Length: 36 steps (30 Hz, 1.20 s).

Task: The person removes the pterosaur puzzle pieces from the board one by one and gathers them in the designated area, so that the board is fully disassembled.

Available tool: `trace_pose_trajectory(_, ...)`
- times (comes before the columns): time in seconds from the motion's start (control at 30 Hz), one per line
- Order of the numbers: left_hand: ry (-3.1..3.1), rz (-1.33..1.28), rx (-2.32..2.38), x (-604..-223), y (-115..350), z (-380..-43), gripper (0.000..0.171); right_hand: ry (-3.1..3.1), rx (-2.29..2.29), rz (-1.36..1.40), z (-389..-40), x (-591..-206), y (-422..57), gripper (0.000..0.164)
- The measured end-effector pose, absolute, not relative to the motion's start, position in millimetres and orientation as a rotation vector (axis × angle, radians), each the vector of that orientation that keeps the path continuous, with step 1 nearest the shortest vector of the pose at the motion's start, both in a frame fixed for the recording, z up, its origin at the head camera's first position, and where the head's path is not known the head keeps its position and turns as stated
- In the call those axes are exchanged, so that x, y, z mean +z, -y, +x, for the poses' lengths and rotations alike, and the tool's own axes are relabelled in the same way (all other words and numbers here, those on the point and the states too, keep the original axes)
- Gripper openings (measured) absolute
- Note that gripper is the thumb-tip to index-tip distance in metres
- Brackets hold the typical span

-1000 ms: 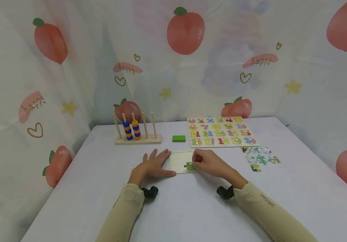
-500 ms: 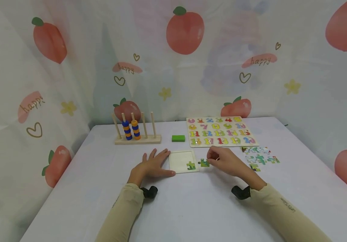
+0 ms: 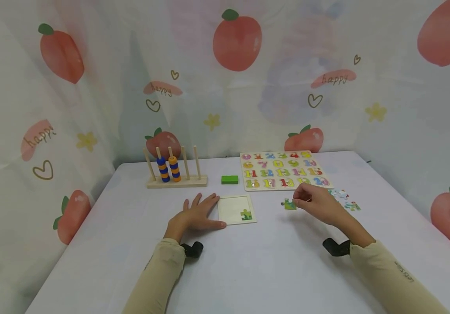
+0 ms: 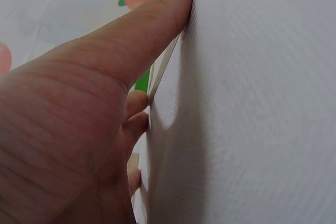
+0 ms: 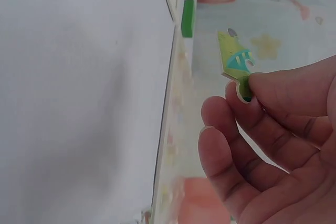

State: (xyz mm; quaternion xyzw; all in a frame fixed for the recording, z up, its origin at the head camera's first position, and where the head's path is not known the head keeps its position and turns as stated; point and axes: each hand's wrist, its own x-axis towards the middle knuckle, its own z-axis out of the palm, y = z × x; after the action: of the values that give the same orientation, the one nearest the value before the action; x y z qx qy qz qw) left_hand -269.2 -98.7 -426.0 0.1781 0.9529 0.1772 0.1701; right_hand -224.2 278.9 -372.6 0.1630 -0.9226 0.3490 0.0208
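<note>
My right hand (image 3: 319,206) pinches a green jigsaw piece (image 3: 289,204) between thumb and fingertips, held above the table to the right of a small square puzzle tray (image 3: 229,208). In the right wrist view the jigsaw piece (image 5: 233,59) shows a teal-and-yellow striped patch and a grey knob. Another green piece (image 3: 246,214) sits in the tray's lower right corner. The left hand (image 3: 193,218) lies with spread, mostly straight fingers at the tray's left side. Its thumb (image 4: 152,24) touches the near left corner, as the left wrist view shows.
Loose jigsaw pieces (image 3: 352,206) lie beyond the right hand, partly hidden by it. Behind stand a wooden peg abacus (image 3: 177,181) with blue and orange rings, a green block (image 3: 230,179) and a number puzzle board (image 3: 279,171). A patterned curtain surrounds the table.
The right hand has drawn the pinched jigsaw piece away from the tray, moving right toward the loose pieces. One green piece stays in the tray corner. The left hand keeps its place.
</note>
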Motion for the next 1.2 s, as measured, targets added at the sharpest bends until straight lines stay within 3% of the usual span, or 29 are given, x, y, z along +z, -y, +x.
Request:
trace_pose_trajectory(0.73, -2.699, 0.508, 0.513, -422.5, 97.3, -267.7, 0.101, 2.873, 0.964, 0.193, -208.1, -371.7, -372.3, 0.02)
trace_pose_trajectory(1.2, -2.698, 0.523, 0.521, -423.6, 99.0, -268.1, 0.102, 2.967, 0.919, 0.084, -208.1, -387.4, -409.3, 0.02)
